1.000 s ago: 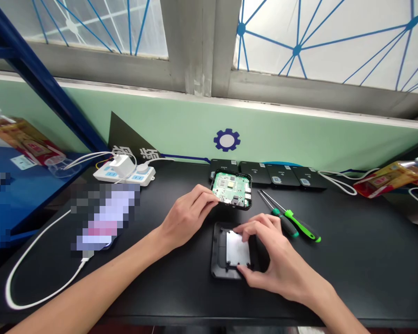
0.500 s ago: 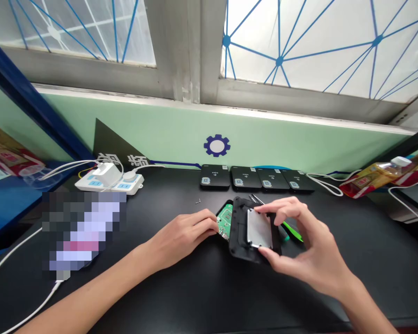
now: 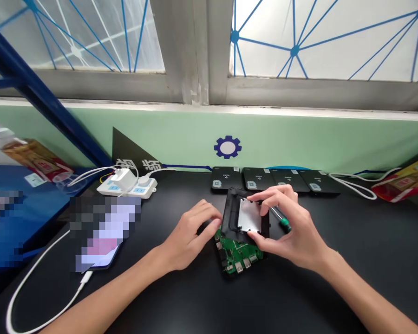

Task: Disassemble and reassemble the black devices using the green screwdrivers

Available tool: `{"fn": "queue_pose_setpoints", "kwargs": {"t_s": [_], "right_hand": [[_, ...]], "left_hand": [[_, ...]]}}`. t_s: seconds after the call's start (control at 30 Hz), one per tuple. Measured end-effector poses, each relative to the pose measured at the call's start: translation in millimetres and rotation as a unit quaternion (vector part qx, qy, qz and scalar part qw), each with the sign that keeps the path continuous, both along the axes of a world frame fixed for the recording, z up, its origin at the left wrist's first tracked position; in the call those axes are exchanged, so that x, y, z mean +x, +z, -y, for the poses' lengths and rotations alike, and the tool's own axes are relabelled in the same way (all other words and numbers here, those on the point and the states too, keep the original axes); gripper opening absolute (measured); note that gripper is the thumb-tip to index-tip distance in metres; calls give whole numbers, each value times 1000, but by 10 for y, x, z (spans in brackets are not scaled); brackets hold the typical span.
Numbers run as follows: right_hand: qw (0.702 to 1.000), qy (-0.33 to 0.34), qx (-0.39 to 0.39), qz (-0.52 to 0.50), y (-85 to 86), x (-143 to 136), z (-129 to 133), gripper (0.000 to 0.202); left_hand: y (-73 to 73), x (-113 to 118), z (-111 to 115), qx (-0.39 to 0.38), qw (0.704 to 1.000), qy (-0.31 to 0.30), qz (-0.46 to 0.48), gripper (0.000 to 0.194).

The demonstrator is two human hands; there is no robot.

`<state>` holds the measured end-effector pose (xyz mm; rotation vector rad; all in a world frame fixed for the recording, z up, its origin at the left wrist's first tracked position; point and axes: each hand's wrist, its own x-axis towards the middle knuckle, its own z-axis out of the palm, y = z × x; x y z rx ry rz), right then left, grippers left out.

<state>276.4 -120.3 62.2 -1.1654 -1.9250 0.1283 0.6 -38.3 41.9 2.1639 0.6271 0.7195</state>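
My right hand (image 3: pixel 292 222) grips a black plastic cover (image 3: pixel 231 215) by the silver metal plate (image 3: pixel 249 215) on it, thumb at the lower edge and fingers at the upper. Beneath the cover, a green circuit board (image 3: pixel 238 253) with metal ports lies in a black casing on the table. My left hand (image 3: pixel 195 232) is at the left edge of the cover and casing, fingers bent and thumb apart from them; I cannot make out whether its fingertips touch either part. A screwdriver with a green handle (image 3: pixel 284 224) lies partly hidden behind my right hand.
Several black boxes (image 3: pixel 226 178) line the back of the black table (image 3: pixel 181 301). At the left are a white power strip (image 3: pixel 146 188), a blurred phone (image 3: pixel 104 241) and its white cable (image 3: pixel 16 292). A red and yellow carton (image 3: pixel 404 181) stands at the right.
The cover has been lifted and shifted off the board, which now shows below it with its ports toward me. My left hand's fingers have spread. The view has turned slightly left.
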Motion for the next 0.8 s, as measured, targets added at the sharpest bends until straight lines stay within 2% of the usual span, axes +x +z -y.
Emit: {"fn": "queue_pose_setpoints", "kwargs": {"t_s": [0.1,0.2,0.3,0.4,0.6,0.8], "right_hand": [[1000,-8,12,4,-44,-71,15,40],[999,-9,25,26,-70,-113,19,35],[999,-4,29,43,-101,-121,20,33],[998,8,30,46,-139,-141,41,35],[999,26,18,33,-187,-254,143,40],[999,21,-34,23,-204,-220,153,55]], "left_hand": [[49,41,97,-158,987,11,37,31],[52,91,174,-312,946,-7,83,32],[11,129,200,-395,911,-22,118,35],[-5,145,201,-413,900,-20,137,36],[41,146,200,-383,914,-4,132,35],[-5,137,158,-383,915,15,126,40]]}}
